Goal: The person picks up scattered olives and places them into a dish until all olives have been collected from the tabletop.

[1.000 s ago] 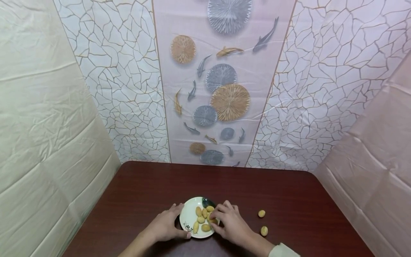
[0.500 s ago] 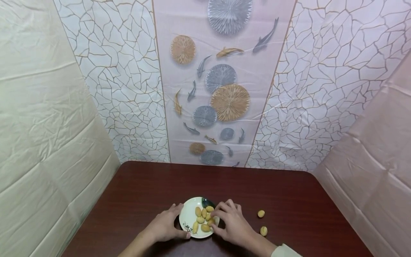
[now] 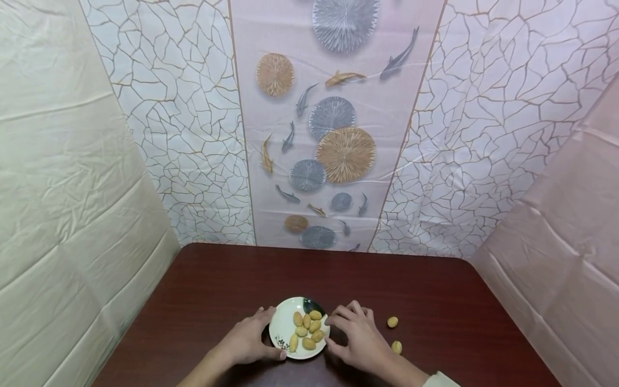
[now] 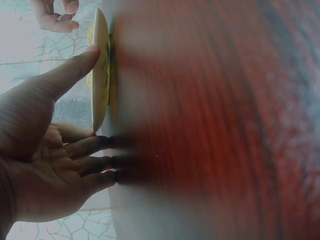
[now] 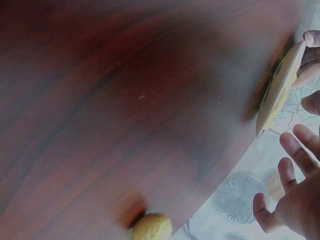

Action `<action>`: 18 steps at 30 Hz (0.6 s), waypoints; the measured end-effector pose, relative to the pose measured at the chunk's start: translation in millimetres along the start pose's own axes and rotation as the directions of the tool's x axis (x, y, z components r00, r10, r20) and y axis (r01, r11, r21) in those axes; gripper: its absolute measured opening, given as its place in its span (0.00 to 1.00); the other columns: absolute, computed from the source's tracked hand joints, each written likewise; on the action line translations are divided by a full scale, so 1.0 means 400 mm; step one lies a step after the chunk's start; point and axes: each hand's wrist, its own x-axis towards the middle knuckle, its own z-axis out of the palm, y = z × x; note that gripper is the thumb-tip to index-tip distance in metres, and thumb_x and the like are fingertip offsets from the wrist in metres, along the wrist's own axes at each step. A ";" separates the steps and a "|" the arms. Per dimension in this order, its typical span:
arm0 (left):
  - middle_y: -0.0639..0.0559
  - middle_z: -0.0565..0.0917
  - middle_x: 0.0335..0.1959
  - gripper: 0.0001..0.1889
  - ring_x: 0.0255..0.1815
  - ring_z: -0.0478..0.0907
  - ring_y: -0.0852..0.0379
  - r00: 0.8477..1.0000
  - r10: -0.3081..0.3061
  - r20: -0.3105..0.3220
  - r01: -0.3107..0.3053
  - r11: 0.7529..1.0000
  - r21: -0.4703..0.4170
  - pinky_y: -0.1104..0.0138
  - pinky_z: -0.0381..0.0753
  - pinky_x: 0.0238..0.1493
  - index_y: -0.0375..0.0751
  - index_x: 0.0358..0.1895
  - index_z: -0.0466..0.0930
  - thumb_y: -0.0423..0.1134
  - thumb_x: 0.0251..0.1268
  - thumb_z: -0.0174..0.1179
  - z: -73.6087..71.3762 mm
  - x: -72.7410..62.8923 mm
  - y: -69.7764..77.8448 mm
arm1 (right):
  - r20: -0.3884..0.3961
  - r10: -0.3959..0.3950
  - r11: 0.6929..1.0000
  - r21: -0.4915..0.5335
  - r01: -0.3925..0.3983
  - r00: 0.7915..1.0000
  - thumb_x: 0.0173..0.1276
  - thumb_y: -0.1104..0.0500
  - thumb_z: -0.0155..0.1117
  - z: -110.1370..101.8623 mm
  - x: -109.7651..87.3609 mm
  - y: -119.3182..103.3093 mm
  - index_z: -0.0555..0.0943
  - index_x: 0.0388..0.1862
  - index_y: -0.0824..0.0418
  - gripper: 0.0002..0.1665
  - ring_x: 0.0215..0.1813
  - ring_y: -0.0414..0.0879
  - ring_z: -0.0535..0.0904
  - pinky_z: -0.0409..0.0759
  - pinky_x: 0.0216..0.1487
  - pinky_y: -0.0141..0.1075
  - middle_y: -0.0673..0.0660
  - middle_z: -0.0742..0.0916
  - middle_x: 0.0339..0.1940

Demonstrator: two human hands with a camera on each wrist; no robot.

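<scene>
A white plate [image 3: 282,324] with a dark green patch and a small dark floral print bears several small yellow oval fruits [image 3: 308,343]. My left hand [image 3: 246,338] holds the plate at its left side. Its thumb lies on the near rim, as the left wrist view shows on the plate edge [image 4: 101,75], and the index finger touches the rim farther round. Just off the right rim is my right hand [image 3: 357,336], fingers loosely spread and holding nothing. The right wrist view shows that hand [image 5: 295,195] apart from the plate [image 5: 280,90].
Two more fruits lie on the dark red wooden table [image 3: 232,279] right of the right hand: a farther fruit [image 3: 393,322] and a nearer fruit [image 3: 396,347] partly behind the wrist. Patterned cloth [image 3: 314,161] hangs behind the table, with plain cloth at both sides.
My right hand has drawn back to the right from the fruits on the plate, its fingers loosening. A fruit it covered on the right side now shows fully. The left hand stays put.
</scene>
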 end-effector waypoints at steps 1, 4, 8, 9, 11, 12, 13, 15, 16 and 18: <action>0.28 0.72 0.82 0.61 0.83 0.67 0.22 1.000 -0.002 0.002 0.002 1.000 -0.001 0.24 0.68 0.77 0.31 0.84 0.66 0.62 0.53 0.85 0.000 0.000 0.001 | -0.001 0.003 1.000 -0.003 -0.003 1.000 0.68 0.51 0.82 -0.003 -0.004 0.003 0.91 0.49 0.45 0.12 0.50 0.38 0.72 0.76 0.50 0.58 0.37 0.87 0.49; 0.27 0.71 0.82 0.61 0.83 0.67 0.21 1.000 -0.018 0.011 0.018 1.000 0.001 0.24 0.68 0.77 0.32 0.84 0.66 0.62 0.53 0.85 0.003 0.003 0.001 | 0.014 0.016 1.000 -0.002 -0.016 1.000 0.69 0.51 0.82 -0.010 -0.013 0.009 0.91 0.50 0.45 0.13 0.51 0.38 0.72 0.76 0.50 0.59 0.37 0.88 0.49; 0.26 0.70 0.83 0.61 0.82 0.68 0.20 0.999 -0.040 0.023 0.040 0.999 0.007 0.25 0.69 0.77 0.33 0.85 0.66 0.62 0.54 0.84 0.007 0.006 0.000 | 0.037 0.035 0.999 -0.004 -0.034 0.999 0.70 0.49 0.81 -0.018 -0.020 0.014 0.91 0.52 0.44 0.13 0.51 0.38 0.72 0.76 0.51 0.59 0.37 0.87 0.50; 0.26 0.70 0.83 0.61 0.82 0.68 0.20 0.999 -0.042 0.022 0.042 0.999 0.005 0.25 0.69 0.77 0.34 0.85 0.66 0.62 0.54 0.84 0.008 0.006 0.000 | 0.036 0.038 0.999 -0.006 -0.038 0.999 0.70 0.49 0.81 -0.021 -0.021 0.016 0.91 0.52 0.43 0.13 0.51 0.38 0.72 0.76 0.51 0.58 0.37 0.87 0.50; 0.26 0.70 0.83 0.61 0.82 0.68 0.20 0.999 -0.037 0.017 0.037 0.999 0.005 0.24 0.69 0.77 0.34 0.85 0.66 0.63 0.54 0.84 0.009 0.007 0.000 | 0.022 0.042 0.999 -0.016 -0.041 0.999 0.70 0.49 0.81 -0.026 -0.025 0.019 0.91 0.52 0.43 0.13 0.51 0.38 0.72 0.76 0.51 0.58 0.36 0.87 0.50; 0.26 0.70 0.83 0.61 0.82 0.68 0.21 0.999 -0.033 0.014 0.033 0.999 0.004 0.25 0.69 0.77 0.34 0.85 0.66 0.63 0.53 0.84 0.009 0.008 0.000 | 0.010 0.043 0.999 -0.023 -0.043 0.999 0.69 0.50 0.82 -0.029 -0.028 0.020 0.91 0.51 0.43 0.13 0.50 0.38 0.72 0.76 0.50 0.58 0.36 0.87 0.49; 0.26 0.70 0.83 0.61 0.82 0.68 0.21 0.999 -0.031 0.011 0.031 1.000 0.004 0.25 0.69 0.77 0.34 0.85 0.66 0.63 0.53 0.84 0.009 0.009 0.000 | -0.003 0.046 0.998 -0.032 -0.046 0.999 0.68 0.50 0.82 -0.031 -0.031 0.022 0.91 0.51 0.44 0.14 0.50 0.38 0.72 0.76 0.50 0.58 0.36 0.86 0.49; 0.26 0.70 0.83 0.61 0.82 0.68 0.21 1.000 -0.028 0.008 0.028 1.000 0.005 0.25 0.69 0.77 0.33 0.85 0.66 0.63 0.53 0.85 0.009 0.010 0.000 | -0.028 0.047 0.997 -0.054 -0.048 0.999 0.67 0.50 0.83 -0.035 -0.038 0.025 0.91 0.50 0.44 0.14 0.49 0.38 0.72 0.76 0.49 0.58 0.36 0.86 0.48; 0.26 0.70 0.83 0.61 0.82 0.68 0.21 0.999 -0.032 0.009 0.032 0.999 0.007 0.25 0.69 0.77 0.34 0.85 0.66 0.63 0.53 0.85 0.008 0.010 0.000 | -0.038 0.047 0.997 -0.067 -0.049 0.998 0.66 0.50 0.84 -0.036 -0.042 0.028 0.91 0.50 0.44 0.15 0.49 0.38 0.71 0.76 0.48 0.58 0.36 0.86 0.48; 0.26 0.70 0.83 0.61 0.82 0.68 0.21 0.999 -0.039 0.008 0.039 0.999 0.009 0.26 0.69 0.77 0.34 0.85 0.66 0.62 0.52 0.85 0.008 0.009 0.000 | -0.055 0.049 0.994 -0.092 -0.054 0.997 0.64 0.49 0.85 -0.038 -0.052 0.032 0.91 0.50 0.44 0.16 0.49 0.38 0.71 0.76 0.47 0.58 0.36 0.86 0.48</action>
